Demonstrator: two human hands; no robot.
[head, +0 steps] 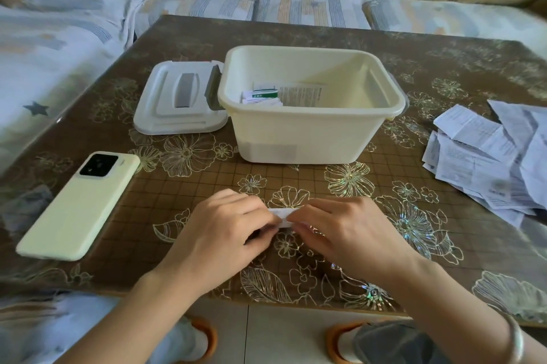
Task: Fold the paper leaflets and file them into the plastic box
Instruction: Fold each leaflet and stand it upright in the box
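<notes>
A small folded white leaflet (283,217) lies on the table near the front edge, mostly covered by my hands. My left hand (220,230) pinches its left end and my right hand (340,233) pinches its right end, fingertips nearly meeting. Behind them stands the cream plastic box (310,130), open, with folded leaflets (263,95) and a printed sheet (302,94) lying in its left half. A pile of unfolded leaflets (488,156) is spread at the table's right edge.
The box's white lid (177,103) with a grey handle lies flat to the left of the box. A pale yellow phone (80,206) lies face down at the front left. A sofa with cushions surrounds the brown flowered table (183,186).
</notes>
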